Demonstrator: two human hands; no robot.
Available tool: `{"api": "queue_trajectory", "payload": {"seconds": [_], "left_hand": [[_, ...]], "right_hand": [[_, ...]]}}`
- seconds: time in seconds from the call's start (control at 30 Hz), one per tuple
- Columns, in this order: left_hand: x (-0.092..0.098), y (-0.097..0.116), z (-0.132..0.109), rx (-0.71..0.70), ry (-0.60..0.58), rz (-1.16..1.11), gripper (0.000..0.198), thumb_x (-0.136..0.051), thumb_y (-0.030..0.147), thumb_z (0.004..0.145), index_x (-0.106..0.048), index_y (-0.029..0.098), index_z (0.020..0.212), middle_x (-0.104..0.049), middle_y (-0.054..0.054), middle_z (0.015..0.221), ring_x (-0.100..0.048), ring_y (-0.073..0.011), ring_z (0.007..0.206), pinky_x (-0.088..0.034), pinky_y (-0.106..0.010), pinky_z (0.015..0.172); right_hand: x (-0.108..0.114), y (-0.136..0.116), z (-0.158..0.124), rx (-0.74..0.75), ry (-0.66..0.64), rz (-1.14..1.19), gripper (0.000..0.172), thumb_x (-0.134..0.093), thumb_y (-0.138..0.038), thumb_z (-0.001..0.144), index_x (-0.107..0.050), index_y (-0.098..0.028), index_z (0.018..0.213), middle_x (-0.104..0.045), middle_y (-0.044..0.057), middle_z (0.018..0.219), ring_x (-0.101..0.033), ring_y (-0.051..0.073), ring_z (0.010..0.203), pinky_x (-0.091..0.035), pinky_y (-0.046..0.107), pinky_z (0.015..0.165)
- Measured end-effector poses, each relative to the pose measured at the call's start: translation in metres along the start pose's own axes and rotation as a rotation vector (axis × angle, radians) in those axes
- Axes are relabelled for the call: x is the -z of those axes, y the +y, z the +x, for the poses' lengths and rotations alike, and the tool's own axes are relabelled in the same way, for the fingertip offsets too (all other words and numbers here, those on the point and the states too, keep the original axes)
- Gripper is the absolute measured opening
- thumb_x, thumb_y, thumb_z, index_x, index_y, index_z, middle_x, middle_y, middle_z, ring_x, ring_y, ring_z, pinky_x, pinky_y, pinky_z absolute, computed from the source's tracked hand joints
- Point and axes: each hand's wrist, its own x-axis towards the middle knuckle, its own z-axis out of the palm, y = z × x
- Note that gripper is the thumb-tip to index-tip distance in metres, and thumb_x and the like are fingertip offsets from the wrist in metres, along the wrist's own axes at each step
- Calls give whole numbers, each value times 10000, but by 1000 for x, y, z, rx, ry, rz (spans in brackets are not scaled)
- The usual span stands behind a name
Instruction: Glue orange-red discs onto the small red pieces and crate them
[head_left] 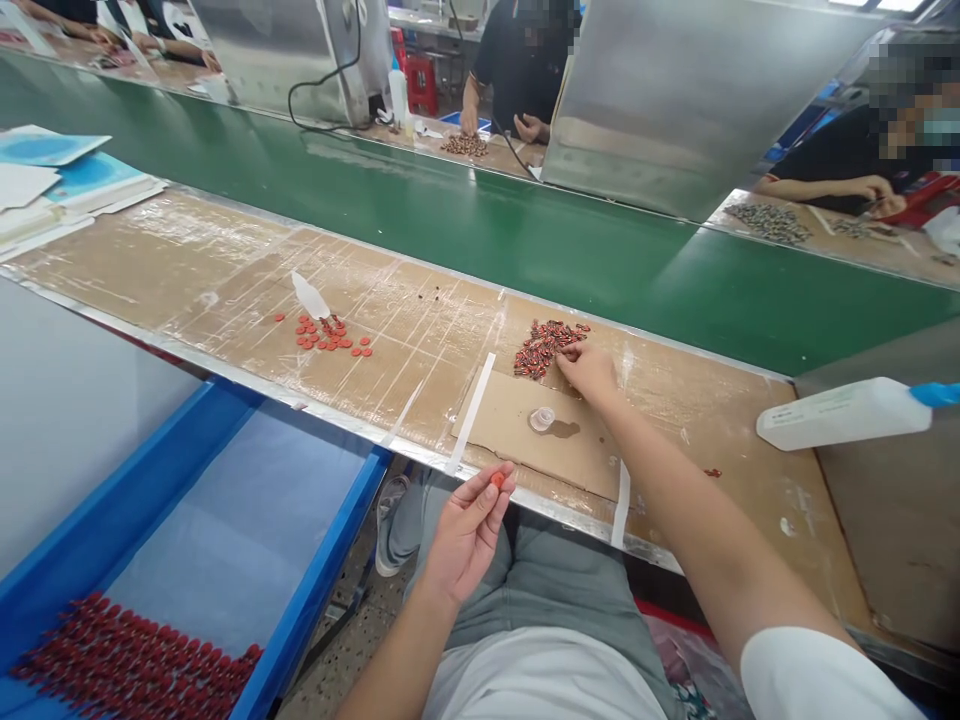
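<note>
My left hand (471,530) is raised at the table's front edge, its thumb and fingers pinching a small red piece (497,480). My right hand (589,370) reaches to the right side of a pile of small red and dark parts (541,346); its fingertips are pressed together, and what they hold, if anything, is too small to name. Between the hands, a small clear cup (541,418) stands on a cardboard sheet (499,430) held by white tape. Farther left, several flat red discs (307,335) lie beside a white pointed strip (310,295).
A green conveyor belt (450,225) runs behind the table. At the right lies a white bottle with a blue cap (840,412). Lower left, a blue tray (315,560) holds rows of red parts (142,655). Other people work across the belt.
</note>
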Motion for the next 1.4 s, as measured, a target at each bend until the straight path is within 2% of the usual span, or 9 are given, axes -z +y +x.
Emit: {"api": "queue_trajectory", "payload": {"seconds": [0.13,0.33,0.57,0.8,0.9,1.03,1.17,1.27,1.4], "left_hand": [[4,4,4,-32,18,-2,227,-683,42,776,-709,100,994,-720,-115,1066,-699,-138,928,-555,-178,850],[5,2,9,-22,7,-3,224,-685,51,776,-711,109,990,-729,-99,1028,-703,-125,889,-560,-174,831],[6,0,7,-19,15,5,220,-667,50,791,-707,105,1000,-725,-105,1037,-701,-121,888,-560,-172,827],[8,0,8,-23,12,6,224,-653,51,804,-699,104,1016,-720,-109,1049,-699,-119,891,-559,-174,830],[8,0,8,-29,22,4,222,-647,46,805,-697,101,1015,-720,-114,1046,-701,-123,891,-561,-177,826],[8,0,9,-25,22,-1,221,-648,45,804,-696,104,1011,-720,-115,1046,-704,-121,880,-564,-176,817],[7,-2,10,-15,18,-3,215,-657,50,798,-697,108,1002,-723,-110,1036,-704,-119,876,-566,-178,815],[6,-5,9,-13,11,0,212,-661,57,798,-697,116,998,-722,-106,1036,-705,-113,866,-566,-173,809],[3,-5,9,-8,14,0,204,-656,64,804,-698,125,995,-725,-100,1030,-708,-107,854,-564,-157,793]], "right_hand": [[1,9,6,-23,-19,12,197,-641,-374,740,-717,-230,850,-722,44,858,-641,208,760,-494,323,695],[-1,21,7,-14,-29,25,273,-643,-460,758,-710,-224,877,-720,47,845,-638,198,725,-482,311,649],[1,19,4,101,-64,-6,141,-634,-321,784,-700,-211,842,-714,62,858,-637,200,774,-481,324,723],[15,22,-2,210,-57,0,171,-618,-320,800,-679,-209,915,-711,63,898,-629,199,764,-482,342,738],[27,23,-9,265,-76,23,187,-585,-306,825,-694,-205,940,-717,61,885,-633,191,751,-486,339,741],[45,27,-26,372,-165,52,192,-587,-290,823,-712,-208,944,-718,57,953,-639,176,764,-496,319,739],[52,32,-47,464,-240,79,230,-628,-304,796,-699,-198,986,-719,43,825,-629,163,681,-507,305,673],[48,37,-58,525,-216,69,178,-631,-327,801,-713,-211,909,-719,40,825,-632,169,697,-514,317,686],[38,46,-68,553,-116,147,180,-618,-367,827,-729,-238,884,-727,36,929,-666,188,828,-533,341,783]]}}
